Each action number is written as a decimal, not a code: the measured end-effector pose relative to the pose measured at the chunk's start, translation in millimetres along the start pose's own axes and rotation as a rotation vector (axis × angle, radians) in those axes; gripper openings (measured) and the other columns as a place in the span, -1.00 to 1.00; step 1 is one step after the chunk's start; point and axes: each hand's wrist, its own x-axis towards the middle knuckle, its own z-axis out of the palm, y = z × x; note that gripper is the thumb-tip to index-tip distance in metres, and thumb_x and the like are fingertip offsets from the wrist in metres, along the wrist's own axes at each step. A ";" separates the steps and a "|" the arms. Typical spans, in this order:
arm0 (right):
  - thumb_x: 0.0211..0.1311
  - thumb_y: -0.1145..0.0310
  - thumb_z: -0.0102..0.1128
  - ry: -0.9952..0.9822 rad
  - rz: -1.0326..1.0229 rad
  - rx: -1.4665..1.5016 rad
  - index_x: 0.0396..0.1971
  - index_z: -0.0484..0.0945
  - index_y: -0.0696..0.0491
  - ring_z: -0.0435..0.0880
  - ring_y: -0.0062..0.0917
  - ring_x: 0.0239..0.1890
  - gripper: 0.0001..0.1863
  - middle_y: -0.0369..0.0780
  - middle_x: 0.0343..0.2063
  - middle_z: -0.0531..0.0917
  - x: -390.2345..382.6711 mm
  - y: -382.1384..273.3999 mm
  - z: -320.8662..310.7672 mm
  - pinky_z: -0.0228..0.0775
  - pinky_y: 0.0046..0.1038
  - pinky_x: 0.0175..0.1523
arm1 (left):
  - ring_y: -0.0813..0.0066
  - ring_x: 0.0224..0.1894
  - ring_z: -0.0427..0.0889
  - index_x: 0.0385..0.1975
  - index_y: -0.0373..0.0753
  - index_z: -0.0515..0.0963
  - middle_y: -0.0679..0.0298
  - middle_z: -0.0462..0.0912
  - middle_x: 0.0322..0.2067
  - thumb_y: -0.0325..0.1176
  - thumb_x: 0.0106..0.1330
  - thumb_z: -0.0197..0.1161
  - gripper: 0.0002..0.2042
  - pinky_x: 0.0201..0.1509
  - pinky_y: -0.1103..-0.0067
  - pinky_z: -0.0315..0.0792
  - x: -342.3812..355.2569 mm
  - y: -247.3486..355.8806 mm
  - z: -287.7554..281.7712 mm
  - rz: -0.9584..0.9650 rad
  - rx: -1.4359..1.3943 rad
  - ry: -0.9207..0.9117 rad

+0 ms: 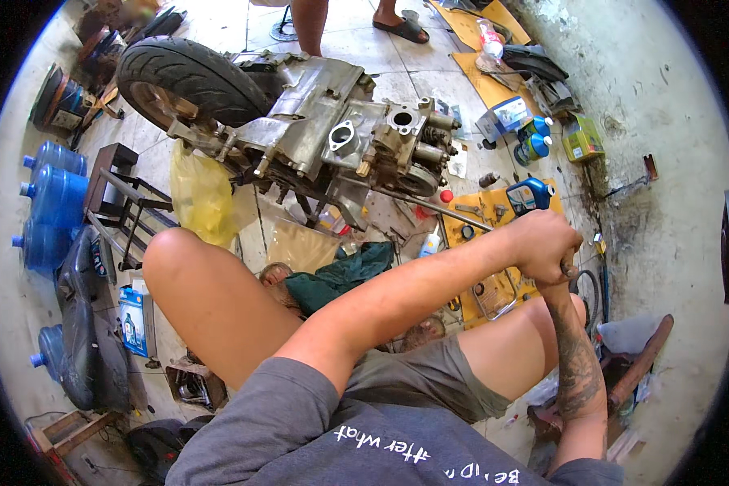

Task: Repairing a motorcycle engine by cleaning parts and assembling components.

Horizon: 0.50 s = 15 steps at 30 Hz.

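A long thin metal bar, like a wrench handle, reaches from the underside of a motorcycle engine toward my hands at the right. My left arm crosses in front of me, and my left hand is closed in a fist around the bar's near end. Right beside it, my right hand is closed at the same end, mostly hidden by the left. The bar's joint with the engine is hidden below the casing. A rear wheel with a black tire is attached at the engine's left.
Yellow cardboard with loose parts lies beneath my hands. Bottles, a dark blue jug and boxes stand along the right wall. A yellow plastic bag hangs by the wheel. Large blue water jugs are at left. Another person's leg shows beyond.
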 end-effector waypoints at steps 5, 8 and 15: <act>0.18 0.35 0.16 -0.001 0.102 0.132 -0.10 0.56 0.03 0.52 -0.54 -0.26 -0.72 -0.26 -0.38 0.54 5.8 10.8 4.5 0.32 -0.39 -0.03 | 0.01 -0.31 0.66 -0.34 -0.24 0.64 0.00 0.67 -0.41 -0.10 -0.06 0.31 -0.63 -0.20 0.28 0.55 7.9 -4.3 -1.7 0.046 -0.006 -0.096; 0.17 0.35 0.16 0.005 0.162 0.204 -0.10 0.56 0.04 0.52 -0.54 -0.26 -0.72 -0.25 -0.38 0.54 -3.5 21.7 2.2 0.32 -0.39 -0.04 | 0.02 -0.32 0.66 -0.37 -0.26 0.65 0.00 0.68 -0.40 -0.08 -0.05 0.32 -0.63 -0.21 0.30 0.54 10.7 -4.9 1.3 0.058 -0.048 -0.079; 0.16 0.37 0.18 0.029 0.270 0.369 -0.11 0.56 0.05 0.53 -0.53 -0.25 -0.72 -0.24 -0.36 0.55 -8.7 28.1 -11.2 0.34 -0.39 -0.05 | 0.03 -0.38 0.66 -0.39 -0.35 0.65 -0.01 0.68 -0.46 0.06 0.02 0.28 -0.51 -0.23 0.36 0.56 21.6 -11.7 -4.3 -0.209 -0.224 -0.209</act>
